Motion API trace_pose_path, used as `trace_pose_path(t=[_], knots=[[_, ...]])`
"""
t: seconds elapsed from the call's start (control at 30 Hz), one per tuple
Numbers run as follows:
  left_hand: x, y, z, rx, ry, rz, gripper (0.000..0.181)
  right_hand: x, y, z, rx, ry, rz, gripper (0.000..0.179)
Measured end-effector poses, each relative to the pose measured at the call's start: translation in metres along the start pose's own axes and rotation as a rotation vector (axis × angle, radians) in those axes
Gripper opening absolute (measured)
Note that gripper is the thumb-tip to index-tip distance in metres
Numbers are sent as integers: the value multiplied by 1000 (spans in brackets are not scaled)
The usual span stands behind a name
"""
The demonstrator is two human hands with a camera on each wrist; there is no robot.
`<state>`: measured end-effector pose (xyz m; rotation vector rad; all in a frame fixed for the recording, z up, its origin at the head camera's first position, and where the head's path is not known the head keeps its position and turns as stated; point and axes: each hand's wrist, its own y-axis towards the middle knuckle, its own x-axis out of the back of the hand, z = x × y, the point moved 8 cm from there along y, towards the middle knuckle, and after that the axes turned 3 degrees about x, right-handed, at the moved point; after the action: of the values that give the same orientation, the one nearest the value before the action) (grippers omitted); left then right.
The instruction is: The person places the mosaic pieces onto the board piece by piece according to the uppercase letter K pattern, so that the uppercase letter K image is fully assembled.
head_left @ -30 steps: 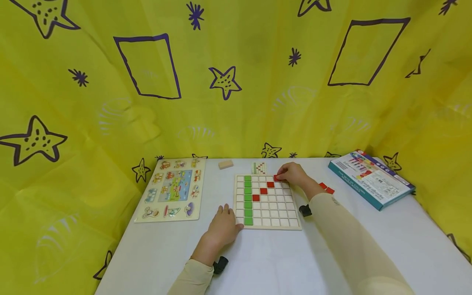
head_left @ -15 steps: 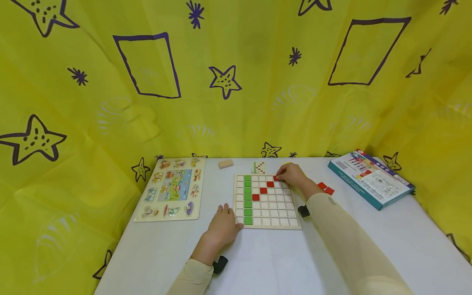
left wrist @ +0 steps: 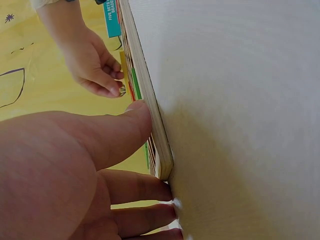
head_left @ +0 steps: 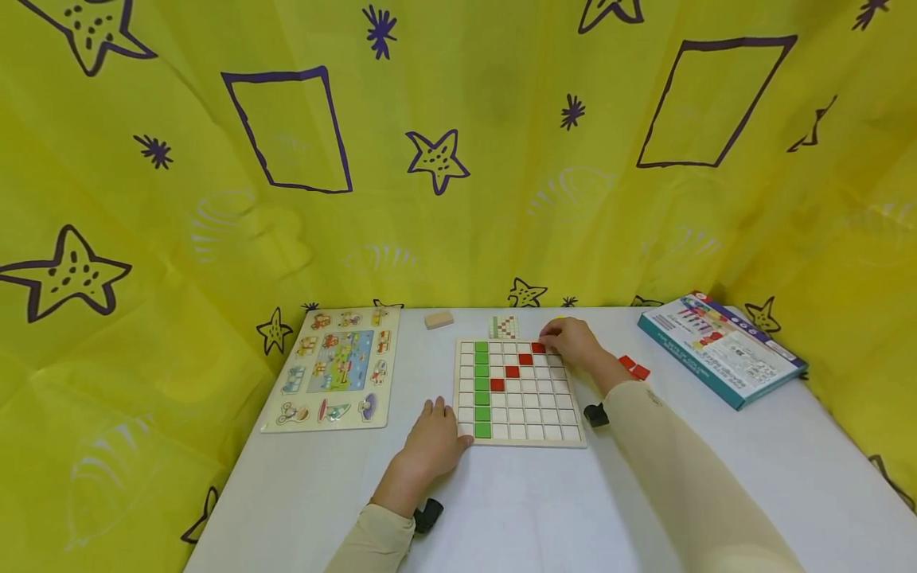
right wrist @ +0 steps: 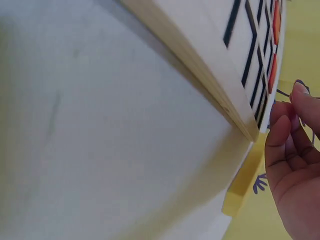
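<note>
A wooden grid board (head_left: 520, 445) lies on the table, with a column of green tiles (head_left: 482, 414) and a diagonal of red tiles (head_left: 512, 372). My left hand (head_left: 432, 442) rests at the board's near left corner. In the left wrist view its thumb touches the board's edge and its fingers extend past the corner. At the far right of the grid is my right hand (head_left: 569, 342), fingertips beside the red tile (head_left: 538, 348) in the top row. The right wrist view shows its fingers loosely bent, nothing visible between them. A small pattern card (head_left: 504, 327) lies behind the board.
Loose red tiles (head_left: 634, 367) lie right of the board, near my right forearm. A yellow block (right wrist: 245, 180) sits beyond its far right corner. A picture puzzle (head_left: 333, 370) is on the left, a wooden block (head_left: 438, 320) at the back, a teal-sided box (head_left: 722, 348) at right.
My right fingertips have drawn slightly right, off the top-row red tile, which now shows more fully in its square. The left hand stays in place.
</note>
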<state>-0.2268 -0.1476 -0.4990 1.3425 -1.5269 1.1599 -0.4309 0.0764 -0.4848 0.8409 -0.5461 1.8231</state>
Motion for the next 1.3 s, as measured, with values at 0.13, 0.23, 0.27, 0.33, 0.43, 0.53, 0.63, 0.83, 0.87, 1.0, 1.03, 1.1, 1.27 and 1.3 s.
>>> trace_pose_path(t=[0.13, 0.23, 0.27, 0.33, 0.43, 0.53, 0.63, 0.83, 0.87, 1.0, 1.03, 1.1, 1.27, 1.3], knots=[[-2, -1, -1, 5, -3, 14, 71, 14, -10, -5, 6, 29, -34, 19], [-1, -1, -1, 9, -2, 22, 71, 26, -19, -9, 5, 28, -43, 21], [-1, -1, -1, 9, -2, 23, 71, 30, -22, -11, 3, 27, -47, 21], [0, -1, -1, 8, -2, 21, 71, 39, -28, -16, -4, 22, -43, 22], [0, -1, -2, 3, -1, 19, 71, 50, -38, -28, -19, 15, -41, 22], [-1, -1, -2, -1, 5, 21, 71, 60, -47, -40, -37, 7, -29, 24], [-2, 0, -2, 0, 9, 23, 72, 69, -56, -52, -64, -5, -17, 26], [-2, 0, -2, -1, 7, 24, 72, 82, -74, -72, -92, -9, -22, 26], [-2, 0, -2, -3, 9, 22, 72, 83, -76, -75, -91, -10, -22, 27], [-3, 1, -1, -14, 16, 17, 72, 85, -86, -84, -114, -17, -3, 30], [-3, 1, -1, -14, 15, 17, 72, 86, -88, -86, -120, -18, 3, 30], [-4, 1, -1, -11, 11, 19, 72, 87, -92, -89, -126, -22, 9, 32], [-4, 1, -1, -6, 4, 23, 72, 88, -100, -103, -132, -46, 41, 35], [-4, 1, -1, -8, 4, 22, 71, 87, -101, -106, -137, -52, 50, 36]])
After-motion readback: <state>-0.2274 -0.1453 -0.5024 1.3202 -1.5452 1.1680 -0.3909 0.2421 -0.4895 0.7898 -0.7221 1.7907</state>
